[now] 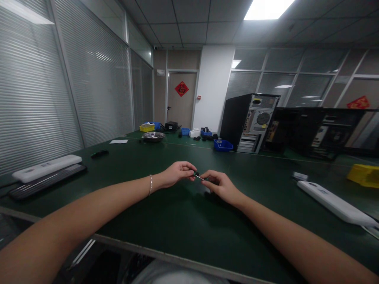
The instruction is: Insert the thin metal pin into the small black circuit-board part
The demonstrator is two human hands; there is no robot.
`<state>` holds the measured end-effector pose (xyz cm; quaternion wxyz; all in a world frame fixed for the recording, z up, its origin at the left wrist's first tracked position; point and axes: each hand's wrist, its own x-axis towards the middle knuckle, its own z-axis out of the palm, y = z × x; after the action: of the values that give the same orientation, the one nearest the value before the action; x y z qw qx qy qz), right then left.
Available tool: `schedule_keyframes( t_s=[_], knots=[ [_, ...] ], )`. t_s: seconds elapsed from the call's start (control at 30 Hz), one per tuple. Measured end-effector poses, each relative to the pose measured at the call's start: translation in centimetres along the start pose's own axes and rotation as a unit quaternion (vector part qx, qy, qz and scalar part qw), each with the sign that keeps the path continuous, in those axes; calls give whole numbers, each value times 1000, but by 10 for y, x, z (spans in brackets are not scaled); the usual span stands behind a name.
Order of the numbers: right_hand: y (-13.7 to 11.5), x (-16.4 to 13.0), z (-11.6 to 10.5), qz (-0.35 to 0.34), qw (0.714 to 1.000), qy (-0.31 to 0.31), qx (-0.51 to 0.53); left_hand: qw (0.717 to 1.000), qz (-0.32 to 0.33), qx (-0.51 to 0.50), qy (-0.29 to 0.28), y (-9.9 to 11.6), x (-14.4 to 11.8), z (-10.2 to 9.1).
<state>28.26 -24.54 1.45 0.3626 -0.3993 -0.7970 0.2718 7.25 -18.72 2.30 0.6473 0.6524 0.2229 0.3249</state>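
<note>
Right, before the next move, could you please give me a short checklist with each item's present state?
1. Left hand holding the small dark part: ok, pinched at the fingertips.
2. Right hand holding the thin pale rod: ok, between thumb and finger.
3. Rod's tip touching the part: cannot tell, too small.
4. Wrists free of jewellery: not ok, a bracelet is on the left wrist.
5. Silver dish within easy reach: probably not ok, it stands beyond the hands.

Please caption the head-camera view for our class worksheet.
The left hand holds a small dark part and the right hand a thin metallic rod over a green tabletop.
</note>
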Motion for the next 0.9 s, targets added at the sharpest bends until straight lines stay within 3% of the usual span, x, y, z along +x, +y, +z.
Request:
schedule_keyframes(
  t_s=[0.1,0.27,0.43,0.63,0.9],
  knots=[
    [3,1,1,9,1000,4,21,999,-6,-39,3,-2,1,0],
    [8,3,1,20,999,18,25,993,17,-99,67,-7,7,-1],
    [7,2,0,26,999,33,12,992,17,-53,117,-9,11,-10],
    [5,2,0,23,999,36,6,996,47,56,58,-14,9,-14],
    [2,0,0,2,999,34,-25,997,40,70,-10,-19,9,-7]
  ],
)
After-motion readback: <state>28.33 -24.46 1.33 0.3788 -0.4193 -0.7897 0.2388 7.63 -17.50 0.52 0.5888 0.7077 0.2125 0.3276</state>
